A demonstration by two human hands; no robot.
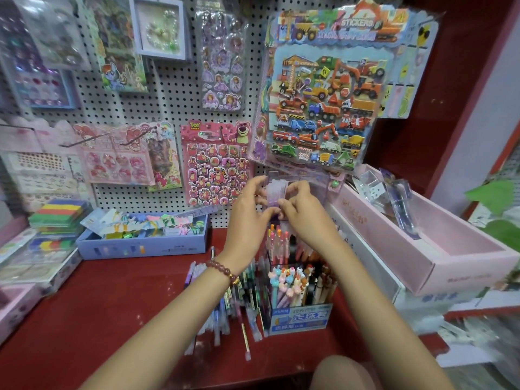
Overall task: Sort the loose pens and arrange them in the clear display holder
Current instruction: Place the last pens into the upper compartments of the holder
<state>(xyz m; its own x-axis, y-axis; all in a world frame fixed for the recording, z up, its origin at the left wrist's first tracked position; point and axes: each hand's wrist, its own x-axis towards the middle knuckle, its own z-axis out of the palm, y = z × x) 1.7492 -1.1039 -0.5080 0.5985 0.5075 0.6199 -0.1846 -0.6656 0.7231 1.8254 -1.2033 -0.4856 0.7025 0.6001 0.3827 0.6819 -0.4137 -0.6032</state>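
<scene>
The bundle of pale lilac translucent plastic pens [277, 192] should be light and stiff. The smooth barrels will probably slide against each other and fan out if you squeeze one end only. Take them round the middle of the barrels, from both sides, so they stay parallel. The clear acrylic display holder [315, 182] just behind your fingers looks rigid but easy to tip, so lower the pens in rather than drop them.

Your left grip [247, 209] curls in on the bundle's left side, fingertips pinching the barrels. Your right grip [302, 209] closes on it from the right, thumb and fingers wrapped close. Both are nearly closed, with only the bundle between them. It stands upright between the two grips at the holder's top rear compartment; I cannot tell whether it already rests inside. Just below your wrists, the holder's lower tiers carry orange-topped pens [277, 240]. The heap of loose pens [225, 311] lies on the red surface [112, 291] under your left forearm.
</scene>
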